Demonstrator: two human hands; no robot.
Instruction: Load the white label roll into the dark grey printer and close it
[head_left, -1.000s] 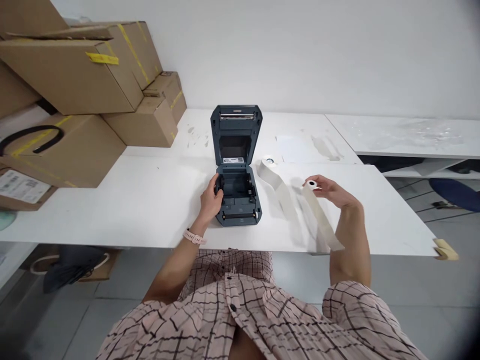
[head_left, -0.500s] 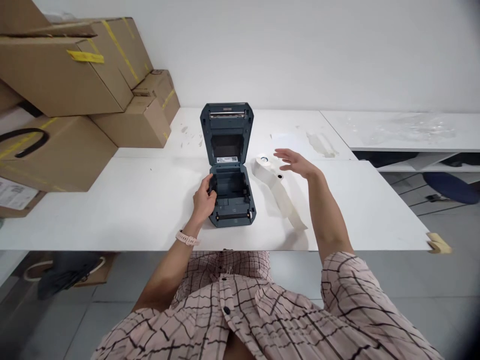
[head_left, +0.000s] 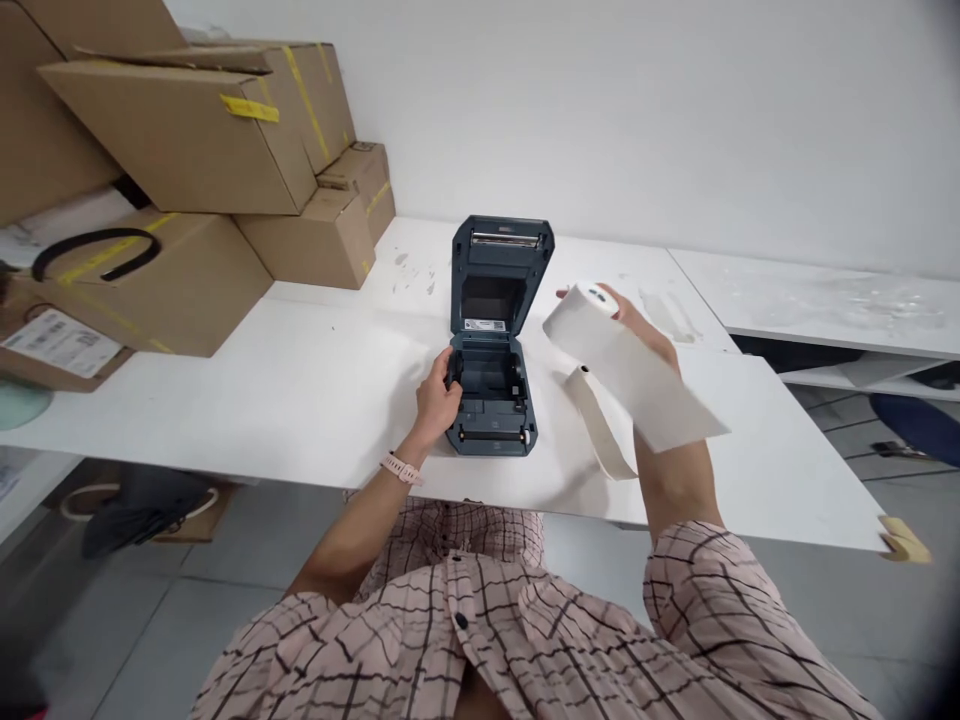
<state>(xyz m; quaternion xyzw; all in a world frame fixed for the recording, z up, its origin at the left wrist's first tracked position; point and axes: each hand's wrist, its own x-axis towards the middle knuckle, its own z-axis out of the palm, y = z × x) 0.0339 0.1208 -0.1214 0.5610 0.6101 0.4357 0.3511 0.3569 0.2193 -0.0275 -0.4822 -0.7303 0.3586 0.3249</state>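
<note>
A dark grey label printer (head_left: 491, 415) stands on the white table with its lid (head_left: 502, 265) raised. My left hand (head_left: 439, 395) grips the printer's left side near the inner compartment, fingers curled over the edge. My right hand (head_left: 637, 322) is wrapped round a white label roll (head_left: 574, 305), lifted above the table to the right of the printer. A long loose strip of labels hangs from the roll toward my forearm. Below it, a smaller, narrow roll of cream-coloured strip (head_left: 596, 425) lies on the table, its end trailing toward the front edge.
Cardboard boxes (head_left: 187, 130) are stacked at the left, one with a black strap (head_left: 97, 245) on it. A second white table (head_left: 817, 290) adjoins at the right, with clear plastic on it. Yellowish padding (head_left: 906, 540) covers the table's right front corner. A dark blue stool (head_left: 919, 425) stands beyond.
My right hand, open above the label roll before, has closed on it and lifted it off the table with its loose strip. My left hand stays on the printer. The view has shifted left.
</note>
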